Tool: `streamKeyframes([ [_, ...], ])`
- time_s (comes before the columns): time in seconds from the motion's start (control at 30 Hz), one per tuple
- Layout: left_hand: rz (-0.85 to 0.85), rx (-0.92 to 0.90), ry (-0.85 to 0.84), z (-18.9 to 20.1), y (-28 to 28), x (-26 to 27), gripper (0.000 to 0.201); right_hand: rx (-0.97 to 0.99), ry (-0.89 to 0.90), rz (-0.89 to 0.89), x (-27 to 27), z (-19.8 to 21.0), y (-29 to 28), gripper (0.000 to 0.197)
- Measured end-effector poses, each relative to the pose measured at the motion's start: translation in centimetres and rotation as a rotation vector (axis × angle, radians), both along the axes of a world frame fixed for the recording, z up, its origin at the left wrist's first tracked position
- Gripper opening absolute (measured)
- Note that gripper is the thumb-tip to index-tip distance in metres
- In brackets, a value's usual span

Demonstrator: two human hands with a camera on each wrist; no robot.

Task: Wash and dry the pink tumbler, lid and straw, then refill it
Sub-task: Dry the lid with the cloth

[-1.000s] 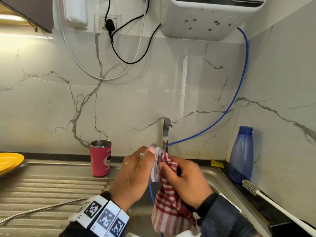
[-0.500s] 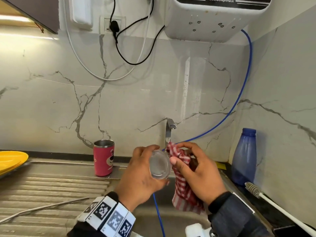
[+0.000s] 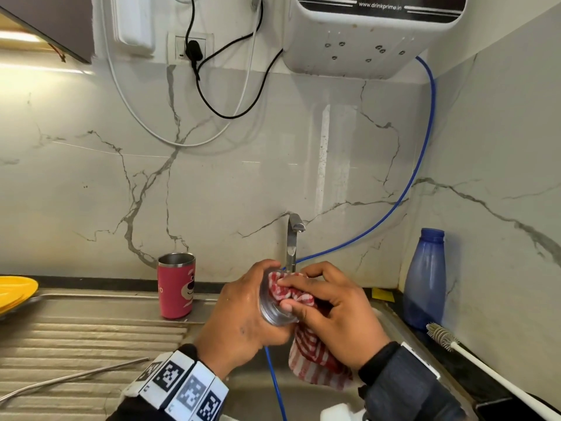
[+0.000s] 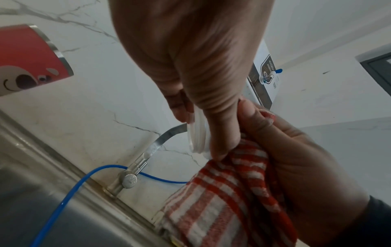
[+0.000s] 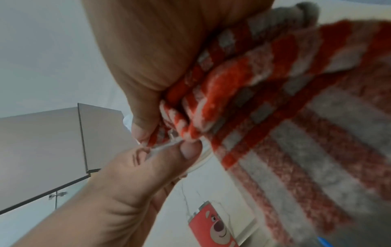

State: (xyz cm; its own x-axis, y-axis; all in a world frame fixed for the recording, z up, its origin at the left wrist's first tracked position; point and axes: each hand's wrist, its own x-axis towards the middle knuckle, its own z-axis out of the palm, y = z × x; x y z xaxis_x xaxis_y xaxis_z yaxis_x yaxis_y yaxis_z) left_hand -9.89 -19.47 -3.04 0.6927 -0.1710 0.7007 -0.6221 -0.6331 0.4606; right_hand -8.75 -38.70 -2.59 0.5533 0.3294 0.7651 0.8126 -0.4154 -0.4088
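Over the sink my left hand (image 3: 243, 311) grips the clear round lid (image 3: 273, 312) by its rim, its threaded edge showing in the left wrist view (image 4: 197, 133). My right hand (image 3: 328, 311) pinches a red-and-white checked cloth (image 3: 315, 357) and presses a fold of it into the lid's inside. The rest of the cloth (image 5: 296, 133) hangs below my palm. The pink tumbler (image 3: 176, 285) with a bear face stands upright and uncapped on the drainboard by the wall. A metal straw (image 3: 76, 376) lies on the ribbed drainboard at the left.
The steel tap (image 3: 293, 241) rises just behind my hands, with a blue hose (image 3: 422, 165) running up to a wall water purifier (image 3: 373, 34). A blue bottle (image 3: 425, 278) and a white bottle brush (image 3: 485, 366) sit at the right. A yellow plate (image 3: 15, 291) is far left.
My left hand turned the lid from edge-on to face me. My right hand then pushed the cloth from beside the lid into its inside. Both hands rose slightly.
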Motion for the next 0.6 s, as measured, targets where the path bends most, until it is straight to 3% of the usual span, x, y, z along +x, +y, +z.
streamKeyframes([
  [0.17, -0.010, 0.006, 0.007, 0.2, 0.1, -0.2, 0.092, 0.055, 0.086, -0.102, 0.4, -0.1, -0.4, 0.030],
  [0.3, 0.025, 0.030, 0.025, 0.3, 0.4, -0.2, 0.091, -0.047, 0.007, 0.050, 0.0, -0.1, 0.2, 0.033],
  [0.47, 0.059, 0.035, 0.028, 0.6, 0.3, -0.3, 0.093, 0.022, 0.045, -0.062, 0.9, 0.1, -1.2, 0.031],
  [0.6, 0.135, 0.017, 0.035, 0.7, 0.9, 0.1, 0.096, 0.078, 0.073, 0.068, 0.4, 0.2, -0.7, 0.031],
])
